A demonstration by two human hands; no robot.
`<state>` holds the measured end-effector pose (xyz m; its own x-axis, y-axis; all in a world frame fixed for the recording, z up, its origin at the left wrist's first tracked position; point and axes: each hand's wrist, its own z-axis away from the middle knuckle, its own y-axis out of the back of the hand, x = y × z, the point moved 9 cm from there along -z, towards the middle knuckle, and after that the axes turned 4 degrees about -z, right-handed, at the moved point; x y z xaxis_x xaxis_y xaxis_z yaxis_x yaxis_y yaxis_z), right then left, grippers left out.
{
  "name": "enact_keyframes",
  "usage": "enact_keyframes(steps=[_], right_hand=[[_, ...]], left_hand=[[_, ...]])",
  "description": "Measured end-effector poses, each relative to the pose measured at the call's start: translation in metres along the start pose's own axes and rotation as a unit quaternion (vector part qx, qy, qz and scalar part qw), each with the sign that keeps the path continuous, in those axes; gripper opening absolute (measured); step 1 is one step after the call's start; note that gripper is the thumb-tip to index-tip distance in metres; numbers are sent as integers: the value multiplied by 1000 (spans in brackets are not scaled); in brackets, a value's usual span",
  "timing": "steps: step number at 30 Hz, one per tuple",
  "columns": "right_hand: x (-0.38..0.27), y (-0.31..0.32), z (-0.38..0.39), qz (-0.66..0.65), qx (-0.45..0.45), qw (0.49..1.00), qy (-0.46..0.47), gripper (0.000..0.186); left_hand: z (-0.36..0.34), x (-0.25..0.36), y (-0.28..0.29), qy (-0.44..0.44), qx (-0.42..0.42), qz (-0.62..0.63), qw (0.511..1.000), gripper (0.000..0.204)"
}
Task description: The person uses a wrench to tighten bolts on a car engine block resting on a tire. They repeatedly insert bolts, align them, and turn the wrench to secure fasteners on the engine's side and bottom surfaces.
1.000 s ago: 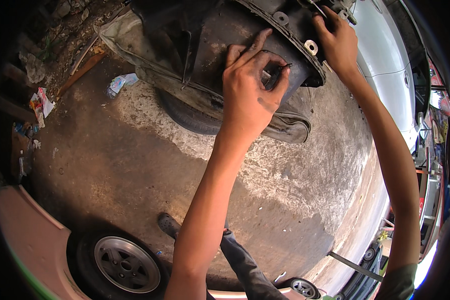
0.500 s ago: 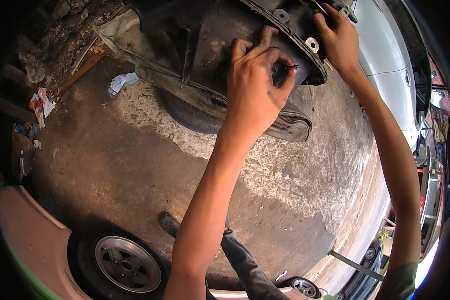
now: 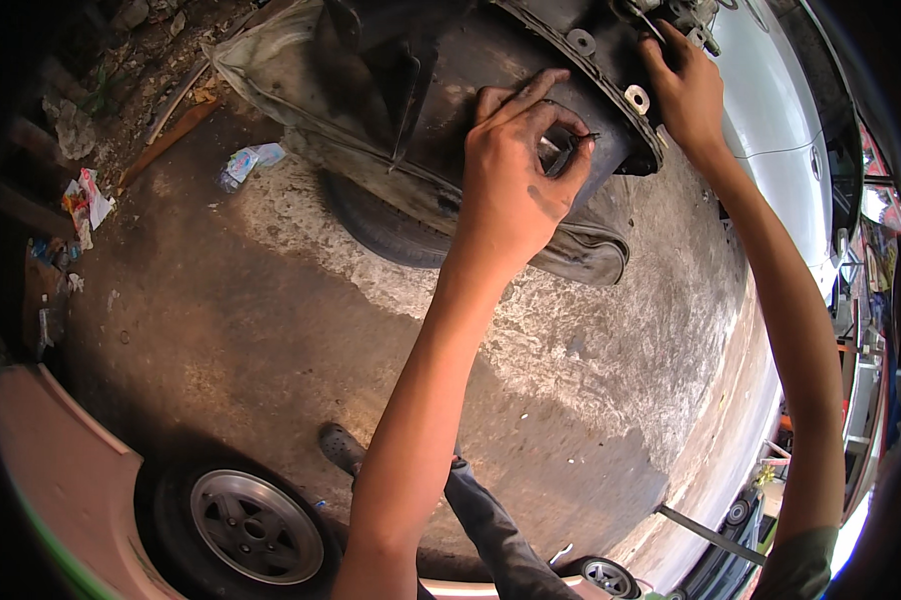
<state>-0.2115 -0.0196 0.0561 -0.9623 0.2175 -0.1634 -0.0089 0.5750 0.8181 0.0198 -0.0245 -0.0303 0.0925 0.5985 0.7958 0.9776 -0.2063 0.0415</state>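
A large dark, grimy housing (image 3: 471,60) with a curved rimmed edge and washer-like tabs (image 3: 637,99) fills the upper middle. My left hand (image 3: 526,175) rests against its face, thumb and forefinger pinched round a small dark piece (image 3: 592,137), the other fingers bent over the surface. Up and to the right, my right hand (image 3: 686,95) grips a thin metal rod (image 3: 651,22) beside some metal fittings (image 3: 706,35). Its fingertips are partly hidden.
A worn grey cover (image 3: 596,258) and a tyre (image 3: 366,230) lie below the housing, on stained concrete. A silver car (image 3: 776,90) stands at right. A pink body panel (image 3: 56,460) with a wheel (image 3: 256,525) is at lower left. Litter (image 3: 251,165) and wood scraps line the left.
My left hand has shifted slightly right along the housing, still pinching. The housing appears a little further right in the view, and my right hand with it.
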Motion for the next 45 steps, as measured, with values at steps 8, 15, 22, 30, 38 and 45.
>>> enact_keyframes(steps=[8, 15, 22, 30, 38, 45], right_hand=[[-2, 0, 0, 1, -2, 1000, 1, 50], [-9, 2, 1, 38, 2, 999, 14, 52], [-14, 1, 5, 59, -38, 997, -23, 52], [-13, -2, 9, 60, -60, 996, -33, 47], [-13, -2, 9, 67, -65, 995, -30, 46], [-18, 0, 10, 50, -59, 997, -14, 45]], left_hand=[[-9, -5, 7, 49, 16, 73, 996, 12], [-9, -4, -1, 47, -59, 24, 997, 14], [-3, -5, 12, 82, -114, 98, 985, 13], [16, -22, 68, 269, -190, 234, 915, 14], [-26, -45, 130, 308, -136, 216, 917, 13], [-27, -62, 125, 373, -45, 263, 889, 12]])
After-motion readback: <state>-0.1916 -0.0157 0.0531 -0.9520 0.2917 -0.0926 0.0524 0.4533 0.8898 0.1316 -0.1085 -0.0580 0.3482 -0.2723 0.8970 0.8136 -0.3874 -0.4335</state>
